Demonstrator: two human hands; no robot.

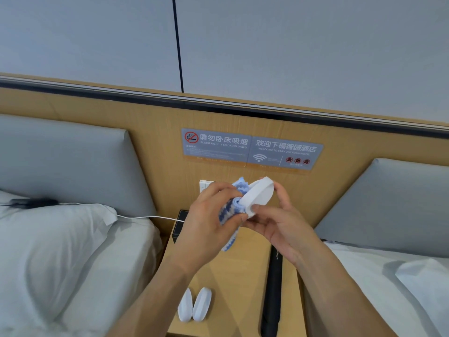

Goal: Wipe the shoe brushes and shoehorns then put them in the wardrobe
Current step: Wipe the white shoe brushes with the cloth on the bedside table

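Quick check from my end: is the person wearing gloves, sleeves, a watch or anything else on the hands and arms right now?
No. Both the left hand and the right hand are bare, with no gloves, and no rings or watch show. Both forearms are uncovered as far as the bottom edge of the picture, so no sleeve is in view. No cables, straps or markings show on either arm.

Both hands raised together; left and right fingers curled, gripping.

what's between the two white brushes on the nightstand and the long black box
In the head view, only bare wooden nightstand top lies between the two white brushes and the long black box; nothing rests on that stretch.
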